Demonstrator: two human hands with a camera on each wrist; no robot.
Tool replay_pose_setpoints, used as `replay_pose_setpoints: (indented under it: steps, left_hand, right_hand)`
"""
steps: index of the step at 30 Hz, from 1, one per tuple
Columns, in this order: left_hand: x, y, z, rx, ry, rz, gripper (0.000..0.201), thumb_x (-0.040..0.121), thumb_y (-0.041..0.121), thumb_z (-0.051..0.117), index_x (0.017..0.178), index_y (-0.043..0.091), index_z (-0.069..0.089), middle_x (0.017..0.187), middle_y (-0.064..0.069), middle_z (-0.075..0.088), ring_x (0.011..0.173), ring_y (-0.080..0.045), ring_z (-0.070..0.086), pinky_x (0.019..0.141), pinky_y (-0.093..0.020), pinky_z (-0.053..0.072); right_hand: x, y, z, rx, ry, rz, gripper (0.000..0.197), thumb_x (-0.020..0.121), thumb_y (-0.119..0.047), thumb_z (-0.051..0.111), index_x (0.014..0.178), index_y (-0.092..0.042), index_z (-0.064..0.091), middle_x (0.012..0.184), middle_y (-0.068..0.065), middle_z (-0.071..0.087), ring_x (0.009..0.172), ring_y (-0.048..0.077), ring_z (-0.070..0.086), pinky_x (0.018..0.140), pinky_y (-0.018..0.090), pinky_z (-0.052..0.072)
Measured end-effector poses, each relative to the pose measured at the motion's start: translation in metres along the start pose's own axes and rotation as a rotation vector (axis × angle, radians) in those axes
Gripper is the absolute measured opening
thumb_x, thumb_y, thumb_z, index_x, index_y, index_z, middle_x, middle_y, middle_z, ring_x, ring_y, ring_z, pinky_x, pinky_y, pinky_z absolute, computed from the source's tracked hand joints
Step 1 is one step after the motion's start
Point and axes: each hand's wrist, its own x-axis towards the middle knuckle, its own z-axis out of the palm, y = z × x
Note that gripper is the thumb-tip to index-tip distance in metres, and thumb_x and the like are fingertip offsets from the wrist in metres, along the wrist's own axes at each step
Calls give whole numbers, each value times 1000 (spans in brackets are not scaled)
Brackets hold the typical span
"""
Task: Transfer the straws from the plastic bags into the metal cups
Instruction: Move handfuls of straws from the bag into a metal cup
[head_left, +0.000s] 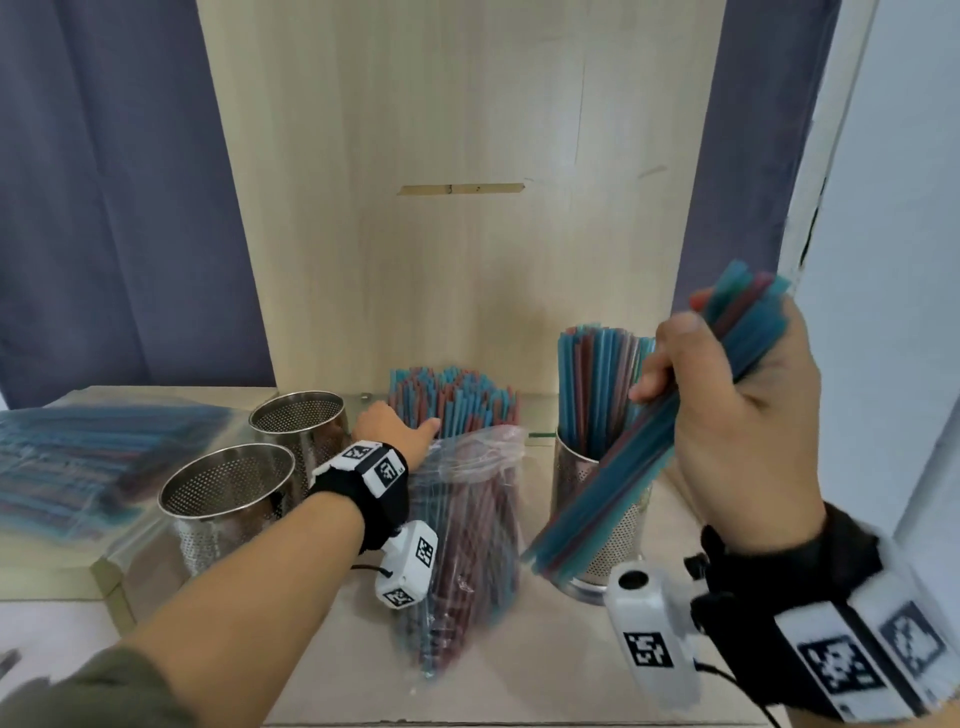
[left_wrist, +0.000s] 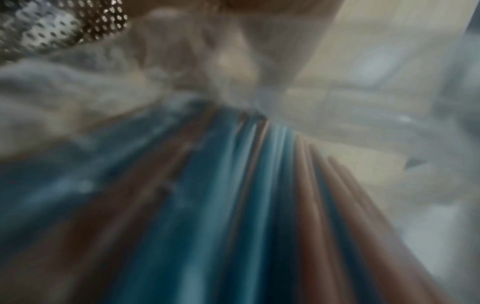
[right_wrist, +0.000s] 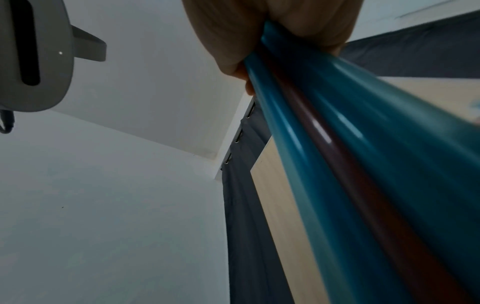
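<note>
1. The right hand (head_left: 737, 415) is clenched round a bundle of blue and red straws (head_left: 623, 478). The bundle runs slantwise through the fist: its upper ends stick out above the knuckles, its lower ends reach down past the thumb, in front of the filled metal cup (head_left: 602, 519).
2. In the right wrist view the fingers (right_wrist: 298, 22) wrap the same bundle (right_wrist: 363, 164), which fans out from the grip towards the camera.
3. The left hand (head_left: 400, 428) rests at the mouth of the open plastic bag (head_left: 467, 519), against the straws standing up out of it (head_left: 457, 397). The fingers are hidden behind the hand, so I cannot tell whether they grip the bag or the straws.
4. The left wrist view is blurred: only blue and red straws (left_wrist: 233, 205) under crumpled plastic (left_wrist: 363, 102) show.
5. Two empty perforated cups (head_left: 228, 488) stand left of the left wrist. Beyond them lie more bagged straws (head_left: 78, 457).
</note>
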Motion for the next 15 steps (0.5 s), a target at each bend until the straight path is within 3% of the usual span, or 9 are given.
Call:
replay_pose_setpoints:
  steps: [1,3,5,8,12,15]
  left_hand:
    - [1,-1,-1,7,5,-2,64,85,50,67,122,-1,54,112,-16,62,98,-33,61,75,-36,47]
    - [2,0,-2,-4,6,-12,45,87,46,67,96,3,59,87,-11,60,74,-26,57,67,-33,44]
    - [1,0,-3,-25,-13,-46,42,88,43,66,79,5,51,71,-8,50,59,-21,47,63,-33,40]
    - [4,0,-4,-67,-51,-42,40,89,39,66,95,1,55,87,-14,57,74,-29,53,68,-34,44]
    - [9,-3,-4,-181,-23,-39,49,86,35,65,120,0,59,112,-18,65,97,-35,61,85,-39,52]
    - [10,1,-4,-243,-1,-24,48,88,33,62,123,1,56,116,-18,63,101,-34,59,87,-37,48]
  right_hand:
    - [-4,1,-5,-13,-10,10,15,98,-13,52,93,-27,47,58,1,54,52,19,55,57,33,49]
    - [-13,2,-15,-18,-23,32,15,99,-16,52,93,-28,47,58,3,55,54,22,57,61,37,50]
    - [-20,2,-22,-25,-27,47,16,100,-14,52,92,-26,47,58,4,55,56,22,57,63,36,50]
    - [-30,2,-30,-27,-27,68,14,100,-15,52,90,-23,47,58,4,55,56,18,57,63,31,49]
    - [-41,5,-40,-1,-45,90,7,95,-24,52,90,-26,47,58,5,53,57,23,56,63,31,49]
    - [-46,7,-45,-7,-52,81,12,97,-26,51,88,-32,48,58,5,53,58,26,55,62,29,49]
